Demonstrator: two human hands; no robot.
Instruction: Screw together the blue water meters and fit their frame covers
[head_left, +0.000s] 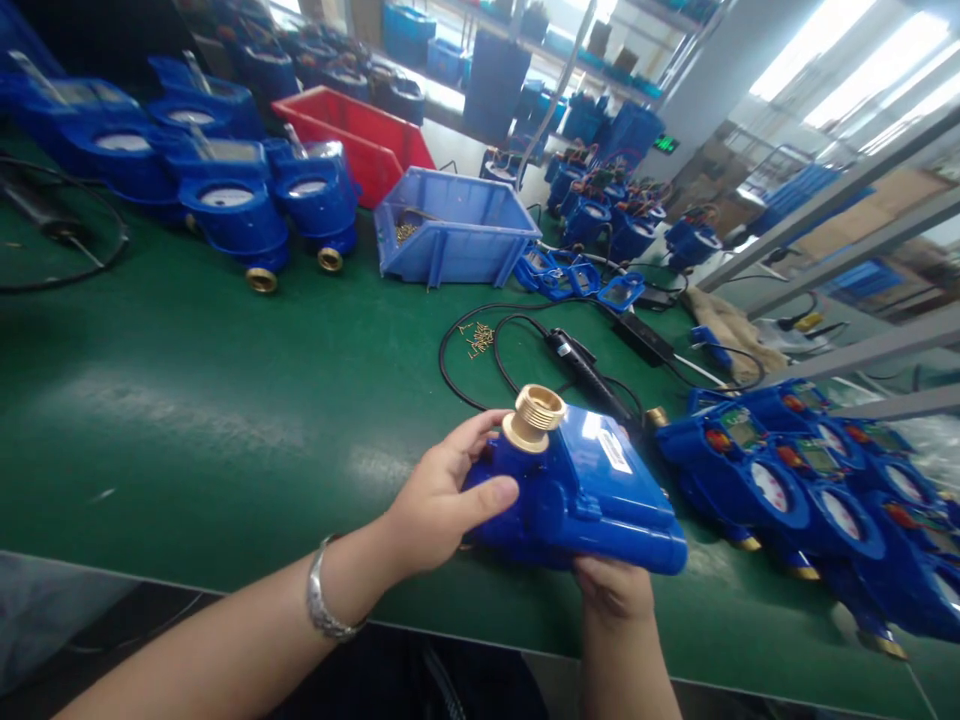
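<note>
A blue meter [607, 490] with a brass threaded fitting [534, 418] pointing up is held just above the green table, near its front edge. My left hand [446, 490] wraps round its left end, thumb over the blue body below the fitting. My right hand [616, 588] grips it from underneath at the lower right; most of those fingers are hidden behind the housing. A white barcode label [615, 450] shows on the meter's flat face. Beyond it lies a black electric screwdriver [589, 375] with a looped cable, beside a small pile of brass screws [481, 339].
A light blue bin [480, 250] with screws and a red bin [352, 130] stand at the back of the green table [187, 400]. Blue meters [232, 215] stand at the back left. More open-faced meters [765, 480] crowd the right. Blue frames [555, 275] lie near the bin.
</note>
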